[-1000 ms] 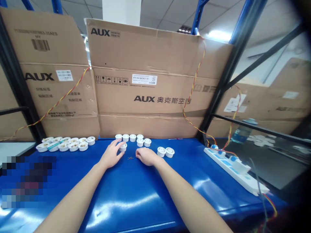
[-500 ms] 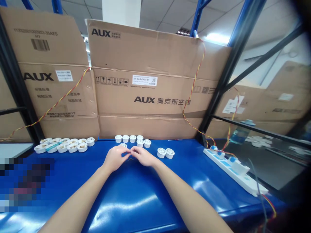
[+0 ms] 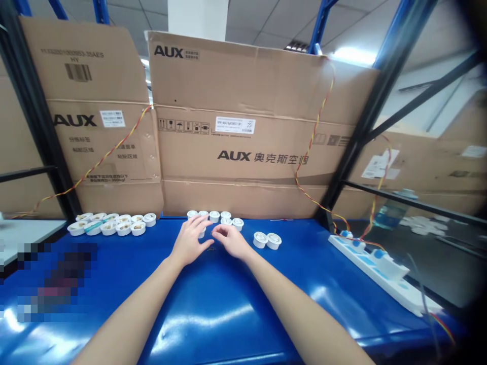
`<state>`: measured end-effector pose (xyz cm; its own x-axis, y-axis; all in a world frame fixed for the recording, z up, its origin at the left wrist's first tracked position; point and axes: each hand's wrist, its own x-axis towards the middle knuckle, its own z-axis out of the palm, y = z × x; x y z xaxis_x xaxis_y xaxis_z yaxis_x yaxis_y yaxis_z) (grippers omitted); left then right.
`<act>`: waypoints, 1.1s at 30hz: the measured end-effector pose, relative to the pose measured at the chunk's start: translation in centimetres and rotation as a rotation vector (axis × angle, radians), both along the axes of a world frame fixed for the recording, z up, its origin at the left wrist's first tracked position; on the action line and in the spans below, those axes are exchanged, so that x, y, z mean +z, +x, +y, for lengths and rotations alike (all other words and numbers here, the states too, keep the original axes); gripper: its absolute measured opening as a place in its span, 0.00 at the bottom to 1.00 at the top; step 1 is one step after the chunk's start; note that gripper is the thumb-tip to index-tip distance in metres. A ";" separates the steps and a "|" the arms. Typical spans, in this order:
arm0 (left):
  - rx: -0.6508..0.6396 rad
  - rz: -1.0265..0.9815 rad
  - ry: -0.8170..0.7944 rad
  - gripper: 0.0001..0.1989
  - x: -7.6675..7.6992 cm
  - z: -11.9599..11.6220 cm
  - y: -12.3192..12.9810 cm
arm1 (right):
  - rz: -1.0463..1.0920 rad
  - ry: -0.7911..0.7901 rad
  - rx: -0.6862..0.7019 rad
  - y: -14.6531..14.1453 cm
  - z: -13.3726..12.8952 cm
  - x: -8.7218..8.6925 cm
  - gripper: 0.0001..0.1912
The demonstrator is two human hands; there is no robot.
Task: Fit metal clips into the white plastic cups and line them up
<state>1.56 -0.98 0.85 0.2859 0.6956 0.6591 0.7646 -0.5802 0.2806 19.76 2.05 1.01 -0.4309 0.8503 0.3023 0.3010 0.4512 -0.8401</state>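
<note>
Over the middle of the blue table (image 3: pixel 228 284), my left hand (image 3: pixel 190 242) is open, its fingers stretched forward and the thumb apart. Partly behind its fingers stands a small white round cup (image 3: pixel 202 233). Close by on the right, my right hand (image 3: pixel 233 242) has its thumb and fingertips pressed together; whatever may be in the pinch is too small to make out. A few tiny dark pieces (image 3: pixel 211 249) lie on the table between the hands. More white cups (image 3: pixel 214 217) stand just beyond, and a pair of white cups (image 3: pixel 267 240) sits to the right.
At the left back, several white cups (image 3: pixel 108 228) hold small brownish bits, with a teal tool (image 3: pixel 96 225) across them. Cardboard sheets (image 3: pixel 243 167) wall off the back. A white power strip (image 3: pixel 384 276) runs along the right side. A thin screwdriver-like tool (image 3: pixel 280 220) lies at the back.
My hands have drawn apart from fingertip contact. The left hand has opened and spread its fingers, while the right stays pinched. The whole view has shifted slightly.
</note>
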 end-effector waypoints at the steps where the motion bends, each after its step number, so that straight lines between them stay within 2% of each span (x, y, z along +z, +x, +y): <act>1: 0.039 0.021 -0.028 0.27 -0.4 0.4 -0.4 | -0.045 0.058 -0.038 0.1 0.1 0.0 0.11; 4: 0.113 0.072 -0.210 0.29 -1.8 1.8 -1.6 | -0.182 0.169 -0.158 0.5 0.6 -0.2 0.10; 7: 0.067 0.049 -0.300 0.24 -2.5 2.3 -2.6 | -0.267 0.232 -0.225 1.0 1.0 -0.5 0.10; 10: 0.015 -0.029 -0.289 0.16 -2.3 2.1 -2.9 | -0.302 0.266 -0.249 1.0 1.0 -0.5 0.10; 12: 0.029 -0.077 -0.289 0.13 -2.0 1.8 -2.9 | -0.309 0.277 -0.245 0.8 0.7 -0.4 0.10; 16: 0.038 -0.187 -0.253 0.18 -1.3 1.4 -2.7 | -0.268 0.272 -0.208 0.2 -0.2 0.1 0.11; 21: -0.043 -0.293 -0.184 0.22 -0.5 0.9 -1.6 | -0.148 0.304 -0.208 -0.5 -1.3 0.7 0.10; 26: -0.085 -0.289 -0.161 0.19 -0.2 0.3 -0.4 | -0.135 0.347 -0.242 -0.7 -1.7 1.0 0.11; 33: -0.083 -0.229 -0.097 0.18 -0.2 0.1 -0.3 | -0.138 0.386 -0.202 -0.9 -2.0 1.1 0.08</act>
